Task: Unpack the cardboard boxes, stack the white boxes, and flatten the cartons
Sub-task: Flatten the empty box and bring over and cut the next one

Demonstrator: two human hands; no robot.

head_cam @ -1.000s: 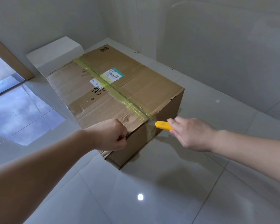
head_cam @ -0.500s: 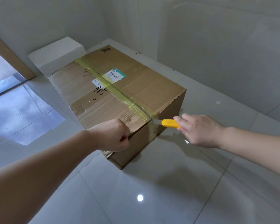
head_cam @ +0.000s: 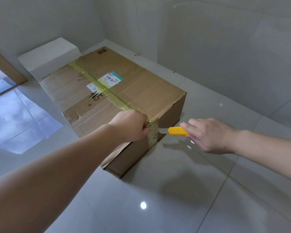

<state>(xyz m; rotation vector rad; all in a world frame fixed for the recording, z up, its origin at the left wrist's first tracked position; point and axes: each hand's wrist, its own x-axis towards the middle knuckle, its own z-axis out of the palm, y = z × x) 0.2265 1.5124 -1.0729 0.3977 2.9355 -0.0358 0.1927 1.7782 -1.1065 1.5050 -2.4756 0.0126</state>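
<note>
The left hand (head_cam: 133,126) pinched the tape (head_cam: 152,132) at the carton's (head_cam: 141,91) near edge, seemingly steadying it, while the right hand (head_cam: 208,135) gripped a knife (head_cam: 176,131), blade against that tape.

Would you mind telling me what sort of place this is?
Probably a bare indoor room: glossy tiled floor, plain pale walls, and only a taped cardboard box and a white box on the floor.

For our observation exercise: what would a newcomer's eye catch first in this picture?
A big taped cardboard box on the glossy tiled floor. At its near end, the right hand holds a yellow knife to the tape, while the left hand grips the edge.
</note>
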